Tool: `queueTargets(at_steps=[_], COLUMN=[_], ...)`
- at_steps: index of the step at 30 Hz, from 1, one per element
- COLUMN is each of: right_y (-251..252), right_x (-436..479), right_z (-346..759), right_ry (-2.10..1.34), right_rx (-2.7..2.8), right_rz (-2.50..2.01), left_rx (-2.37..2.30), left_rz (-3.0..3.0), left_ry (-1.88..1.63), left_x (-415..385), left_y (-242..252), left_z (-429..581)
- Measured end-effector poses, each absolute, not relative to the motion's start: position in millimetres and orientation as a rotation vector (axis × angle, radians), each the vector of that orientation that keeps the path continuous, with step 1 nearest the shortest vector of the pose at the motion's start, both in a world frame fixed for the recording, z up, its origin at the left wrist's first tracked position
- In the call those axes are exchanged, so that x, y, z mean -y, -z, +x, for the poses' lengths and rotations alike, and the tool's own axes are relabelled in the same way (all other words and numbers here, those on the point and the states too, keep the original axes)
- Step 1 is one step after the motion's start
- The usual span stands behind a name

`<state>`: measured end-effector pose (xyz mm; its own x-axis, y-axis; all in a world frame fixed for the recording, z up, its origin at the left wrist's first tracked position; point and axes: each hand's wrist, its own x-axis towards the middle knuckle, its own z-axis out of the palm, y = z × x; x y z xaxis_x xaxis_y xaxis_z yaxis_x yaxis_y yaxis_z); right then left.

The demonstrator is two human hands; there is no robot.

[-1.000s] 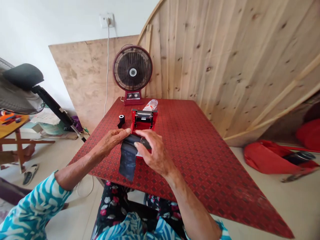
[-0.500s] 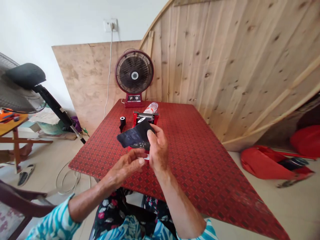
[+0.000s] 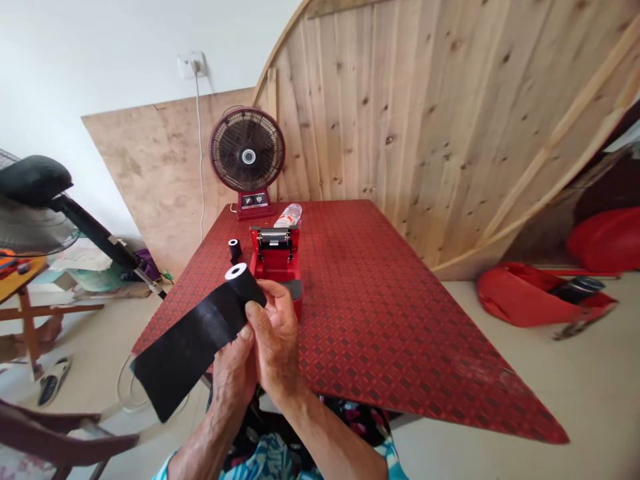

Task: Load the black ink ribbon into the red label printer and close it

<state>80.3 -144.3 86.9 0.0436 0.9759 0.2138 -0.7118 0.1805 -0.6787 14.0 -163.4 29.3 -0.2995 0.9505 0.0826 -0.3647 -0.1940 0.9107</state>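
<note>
**Checker:** Quick, where do things stand?

**Me:** The black paper roll with a white core (image 3: 245,283) is out of the red box-shaped machine with a steel roller (image 3: 275,265) and up in my hands, in front of the machine, over the near edge of the table. Nothing is loaded from what I can see, though the inside of the machine is hard to make out from up here, so that's only my best read.

**Checker:** Grip?

**Me:** Both hands closed. My right hand (image 3: 277,347) is wrapped around the roll by its end, and my left hand (image 3: 231,377) is shut on it from behind and below.

**Checker:** How does the roll look?

**Me:** A long, flat, matt black strip (image 3: 193,345) is unwound and sticks out down to the left, past the table edge. It looks smooth, with a pale sheen in the middle.

**Checker:** Anything else nearby?

**Me:** A small black roll with a white core (image 3: 235,250) stands just left of the machine on the red patterned tabletop (image 3: 380,333), and a clear plastic bottle (image 3: 289,215) lies just behind it.
</note>
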Motion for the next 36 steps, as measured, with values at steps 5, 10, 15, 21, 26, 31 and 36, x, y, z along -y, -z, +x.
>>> queueTargets(at_steps=[5,10,15,21,26,31,36], right_y=[-83,-77,-67,-61,-46,-18,0], right_x=[140,141,143,131,95,66,59], right_z=[71,69,67,101,162,197,201], right_ry=[-1.342,-1.324,-1.339,-1.093,-0.81,-0.723,-0.746], right_rx=[0.669,0.709,0.905,1.217,1.012,0.923,0.879], right_rz=[-0.557,-0.608,-0.58,-0.677,-0.807,-0.917,-0.957], left_rx=[-0.905,-0.953,-0.905,-1.038,-1.074,-1.158,-1.229], left_rz=[0.801,0.658,0.618,0.987,1.455,1.744,1.957], left_ry=[-1.732,-1.77,-1.865,-1.914,-1.416,-1.004,-0.674], left_x=[165,152,142,110,55,6,-16], left_y=[-39,-56,-68,-87,-100,-89,-80], left_z=[26,27,20,-13,-19,-10,-11])
